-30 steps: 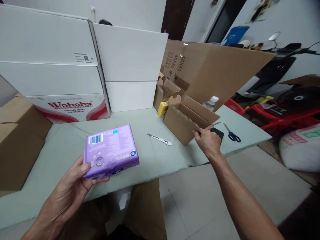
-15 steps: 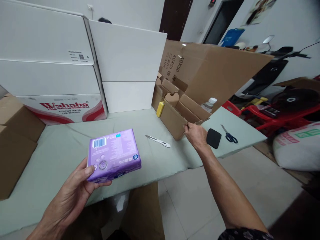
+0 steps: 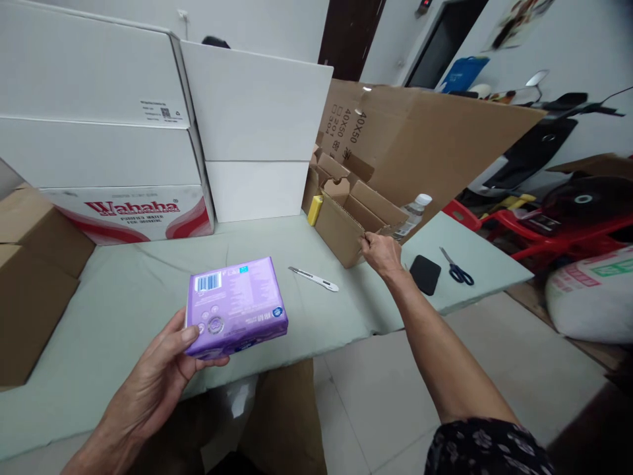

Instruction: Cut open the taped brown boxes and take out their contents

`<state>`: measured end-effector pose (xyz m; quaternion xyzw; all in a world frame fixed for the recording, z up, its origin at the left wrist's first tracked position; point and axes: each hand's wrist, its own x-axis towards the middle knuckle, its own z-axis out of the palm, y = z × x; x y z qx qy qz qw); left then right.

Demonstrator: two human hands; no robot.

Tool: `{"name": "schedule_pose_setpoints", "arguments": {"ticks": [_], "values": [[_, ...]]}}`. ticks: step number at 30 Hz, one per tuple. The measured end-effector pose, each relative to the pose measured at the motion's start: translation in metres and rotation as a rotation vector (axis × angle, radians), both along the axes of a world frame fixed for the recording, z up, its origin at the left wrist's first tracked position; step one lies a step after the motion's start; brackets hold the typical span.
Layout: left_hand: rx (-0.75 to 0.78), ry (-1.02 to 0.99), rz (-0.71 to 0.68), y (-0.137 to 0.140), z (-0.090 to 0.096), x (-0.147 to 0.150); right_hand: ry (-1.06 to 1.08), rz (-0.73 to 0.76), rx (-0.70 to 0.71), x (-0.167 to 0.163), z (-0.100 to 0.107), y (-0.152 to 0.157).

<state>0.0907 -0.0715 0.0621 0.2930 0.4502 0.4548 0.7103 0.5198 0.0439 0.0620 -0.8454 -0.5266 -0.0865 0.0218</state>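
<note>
In my left hand (image 3: 171,353) is a purple soft pack (image 3: 237,307) with a barcode and a blue logo, held above the table's front part, thumb on top and fingers beneath. My right hand (image 3: 383,254) pinches the near corner of an open brown cardboard box (image 3: 341,231). That box stands on the table with its flaps up; its inside is mostly hidden. A white utility knife (image 3: 314,279) lies on the table between the pack and the box. Against the box's left side is a small yellow item (image 3: 315,210).
White cartons (image 3: 133,211) are stacked at the back left, with brown boxes (image 3: 39,284) at the left edge. A clear bottle (image 3: 416,212) is behind my right hand. To the right lie a black flat pad (image 3: 425,274) and scissors (image 3: 457,267). Tall cardboard (image 3: 420,138) stands behind.
The brown box's near end has shifted slightly back and left with my right hand, baring more of the bottle. The purple pack has moved a little to the right.
</note>
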Motion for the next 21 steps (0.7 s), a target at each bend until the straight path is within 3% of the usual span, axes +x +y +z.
{"name": "schedule_pose_setpoints", "arguments": {"ticks": [4, 6, 9, 12, 14, 17, 21], "values": [[0.009, 0.002, -0.082, 0.002, -0.005, 0.01, 0.027, 0.012, 0.031, -0.002, 0.003, -0.004], [0.016, 0.01, -0.099, 0.003, -0.008, 0.02, 0.113, 0.044, 0.141, -0.006, 0.003, -0.021], [0.011, 0.035, -0.14, 0.004, -0.014, 0.038, 0.542, 0.14, 0.361, -0.02, -0.004, -0.064], [0.008, 0.061, -0.21, 0.005, -0.021, 0.057, 1.227, 0.25, 0.232, -0.045, -0.017, -0.111], [0.013, 0.068, -0.261, 0.003, -0.026, 0.071, 1.534, 0.26, 0.11, -0.064, -0.024, -0.136], [0.01, 0.057, -0.342, -0.006, -0.036, 0.094, 1.729, 0.215, 0.086, -0.086, -0.032, -0.16], [-0.007, 0.008, -0.405, -0.02, -0.045, 0.118, 1.784, 0.111, 0.184, -0.091, -0.035, -0.176]]}}
